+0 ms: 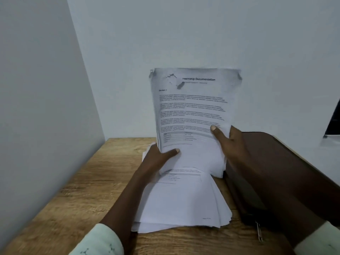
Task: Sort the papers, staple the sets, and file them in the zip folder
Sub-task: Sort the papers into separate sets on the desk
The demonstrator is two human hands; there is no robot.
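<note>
Both of my hands hold up a bundle of printed sheets (191,111), its top page headed "Internship Documentation". My left hand (158,159) grips the bundle's lower left edge with the thumb on the front. My right hand (230,142) grips the lower right edge, thumb across the page. The bundle stands nearly upright above a loose stack of white papers (184,203) lying on the wooden table (77,190). A dark brown zip folder (279,162) lies to the right of the stack, partly under my right forearm. No stapler can be made out.
White walls close off the table at the left and back. A metal zip pull (259,230) lies at the folder's near edge. A dark object (334,122) shows at the right edge of the frame.
</note>
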